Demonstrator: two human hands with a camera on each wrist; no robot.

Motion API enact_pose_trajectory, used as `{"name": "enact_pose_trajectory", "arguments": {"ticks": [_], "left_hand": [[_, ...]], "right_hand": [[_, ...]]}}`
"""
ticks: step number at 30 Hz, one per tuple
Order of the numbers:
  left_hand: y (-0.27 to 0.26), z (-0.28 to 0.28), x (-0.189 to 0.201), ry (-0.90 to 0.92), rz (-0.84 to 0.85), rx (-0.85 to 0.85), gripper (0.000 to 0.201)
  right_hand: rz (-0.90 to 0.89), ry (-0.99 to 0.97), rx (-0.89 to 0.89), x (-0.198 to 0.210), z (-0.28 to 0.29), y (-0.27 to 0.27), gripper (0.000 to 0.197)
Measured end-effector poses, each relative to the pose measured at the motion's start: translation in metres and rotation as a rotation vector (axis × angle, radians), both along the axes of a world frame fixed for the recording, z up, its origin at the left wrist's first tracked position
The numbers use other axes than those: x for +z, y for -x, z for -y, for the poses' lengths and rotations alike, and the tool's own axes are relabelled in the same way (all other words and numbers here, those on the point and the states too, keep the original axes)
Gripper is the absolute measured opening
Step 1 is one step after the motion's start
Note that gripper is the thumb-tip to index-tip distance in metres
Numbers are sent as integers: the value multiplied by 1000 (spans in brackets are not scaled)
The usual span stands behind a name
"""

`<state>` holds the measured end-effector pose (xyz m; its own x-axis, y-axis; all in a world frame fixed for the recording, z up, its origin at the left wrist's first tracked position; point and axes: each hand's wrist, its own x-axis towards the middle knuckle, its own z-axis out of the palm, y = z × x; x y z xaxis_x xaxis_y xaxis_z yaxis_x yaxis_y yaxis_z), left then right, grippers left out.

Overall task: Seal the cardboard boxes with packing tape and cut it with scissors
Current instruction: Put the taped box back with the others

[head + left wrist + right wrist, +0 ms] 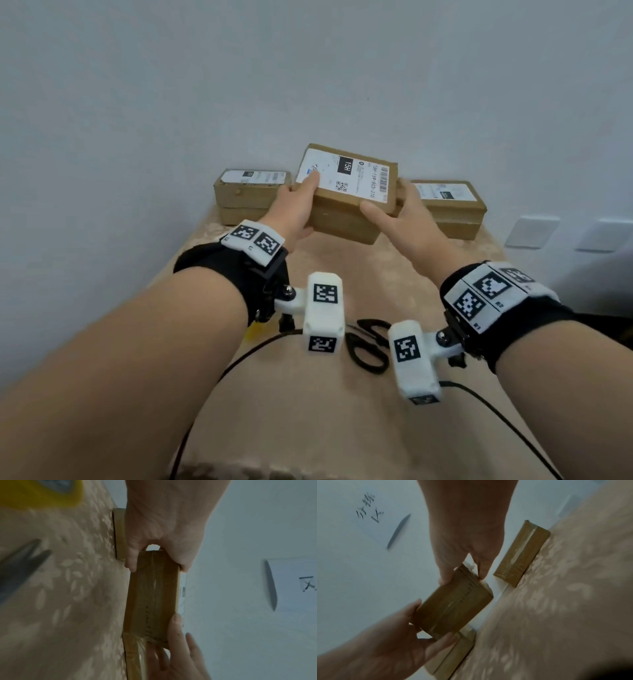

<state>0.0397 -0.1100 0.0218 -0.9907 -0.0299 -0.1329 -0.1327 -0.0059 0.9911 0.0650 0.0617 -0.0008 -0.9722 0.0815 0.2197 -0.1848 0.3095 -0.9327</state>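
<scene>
I hold a brown cardboard box (346,185) with a white shipping label lifted above the table, tilted. My left hand (303,202) grips its left end, thumb on the label. My right hand (397,209) grips the right end, thumb on the near edge. The left wrist view shows the box's (152,595) near side, which carries clear tape and a dashed line. In the right wrist view the box (455,604) hangs clear of the cloth. Black scissors (368,346) lie near me, partly hidden by the wrist cameras. A yellow tape roll (42,497) lies near the left wrist.
Labelled cardboard boxes stand against the wall at back left (251,198) and back right (448,205). The table (342,274) has a beige patterned cloth. Black cables (239,363) trail toward me. Wall sockets (531,231) sit to the right.
</scene>
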Motion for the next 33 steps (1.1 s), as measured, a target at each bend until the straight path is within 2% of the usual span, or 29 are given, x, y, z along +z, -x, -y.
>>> {"name": "enact_pose_trajectory", "arguments": {"ticks": [2, 4, 5, 8, 11, 13, 15, 18, 19, 25, 28, 30, 33], "left_hand": [[28, -1, -8, 126, 9, 17, 91], [67, 1, -26, 283, 63, -3, 116], [79, 1, -31, 335, 97, -50, 114], [72, -7, -21, 385, 146, -152, 61], [83, -9, -25, 454, 29, -124, 15], [89, -11, -28, 447, -21, -89, 23], [97, -11, -31, 447, -34, -114, 28], [104, -2, -31, 543, -95, -171, 16], [105, 3, -28, 581, -138, -167, 12], [116, 57, -1, 845, -383, -35, 24], [127, 92, 0, 1017, -342, 11, 31], [131, 113, -4, 1139, -212, 43, 41], [131, 137, -11, 1218, -82, 9, 54]], "right_hand": [[-13, -166, -59, 3, -3, 22, 69], [28, -340, -106, 2, -5, 44, 53], [40, -403, -118, 1, -7, 53, 45], [-5, -554, -142, -2, -11, 73, 37], [-21, -696, -136, 0, -13, 89, 34], [-12, -841, -115, -2, -12, 100, 24], [-18, -1043, -142, -6, -11, 107, 24], [-3, -1215, -211, -9, -9, 113, 27], [2, -1227, -215, -9, -7, 113, 28], [-129, -1154, -188, 1, 15, 118, 33], [-200, -1105, -101, 5, 41, 120, 36], [-221, -1033, -24, 5, 59, 121, 36], [-171, -882, 51, 6, 84, 122, 38]]}}
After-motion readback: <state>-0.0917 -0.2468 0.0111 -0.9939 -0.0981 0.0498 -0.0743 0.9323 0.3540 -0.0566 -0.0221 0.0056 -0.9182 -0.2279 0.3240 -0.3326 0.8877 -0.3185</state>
